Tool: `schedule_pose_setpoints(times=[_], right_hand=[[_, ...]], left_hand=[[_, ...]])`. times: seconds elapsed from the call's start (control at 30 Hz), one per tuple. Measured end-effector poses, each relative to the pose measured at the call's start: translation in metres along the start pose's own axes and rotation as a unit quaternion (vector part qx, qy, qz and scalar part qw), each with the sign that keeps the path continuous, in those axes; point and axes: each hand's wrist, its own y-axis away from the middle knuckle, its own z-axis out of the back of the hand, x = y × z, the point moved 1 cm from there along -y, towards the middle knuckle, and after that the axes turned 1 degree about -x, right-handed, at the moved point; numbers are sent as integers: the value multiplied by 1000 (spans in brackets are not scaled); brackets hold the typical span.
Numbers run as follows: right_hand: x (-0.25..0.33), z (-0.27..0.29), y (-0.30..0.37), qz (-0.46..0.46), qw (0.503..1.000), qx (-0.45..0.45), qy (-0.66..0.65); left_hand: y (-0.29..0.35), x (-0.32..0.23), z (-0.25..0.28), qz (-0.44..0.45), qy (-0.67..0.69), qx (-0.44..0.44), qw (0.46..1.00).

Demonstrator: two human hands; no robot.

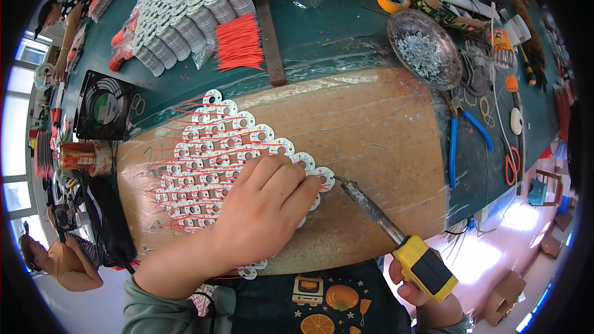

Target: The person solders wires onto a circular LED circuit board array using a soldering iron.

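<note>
My left hand (263, 207) lies over a sheet of joined white ring-shaped LED boards (244, 120), its fingers curled and pressed together near the right edge. Whatever the fingertips pinch, if anything, is hidden behind the knuckles. Thin red wires (185, 119) run across the boards and stick out on their left side. In my right hand (405, 284) is a soldering iron (427, 269) with a yellow and black handle. Its tip points up and left, at the rightmost ring board (325, 179). Contact between tip and board cannot be made out for certain.
A brown work board (383, 124) covers the table's front. Beyond it are stacked white boards (192, 15), red wires (240, 43) and a metal bar (269, 43). A dish (447, 75) of silvery bits, blue-handled pliers (453, 148) and scissors (512, 167) lie right; a fan (102, 105) stands left.
</note>
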Motion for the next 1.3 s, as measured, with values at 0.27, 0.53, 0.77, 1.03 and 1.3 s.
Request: schedule_pose_setpoints(times=[0.27,0.53,0.77,1.03,1.3], right_hand=[[-1,-1,13,-97,991,1,-97],[-2,1,9,-97,992,55,-57],[-5,0,11,-119,990,53,-50],[-6,-1,12,-103,993,47,-33],[-5,-5,12,-117,990,24,-70]], left_hand=[[3,-2,3,2,36,36,999],[3,-3,4,14,31,58,998],[3,-3,3,10,26,49,998],[3,-1,3,7,30,53,998],[3,-2,3,8,25,53,998]])
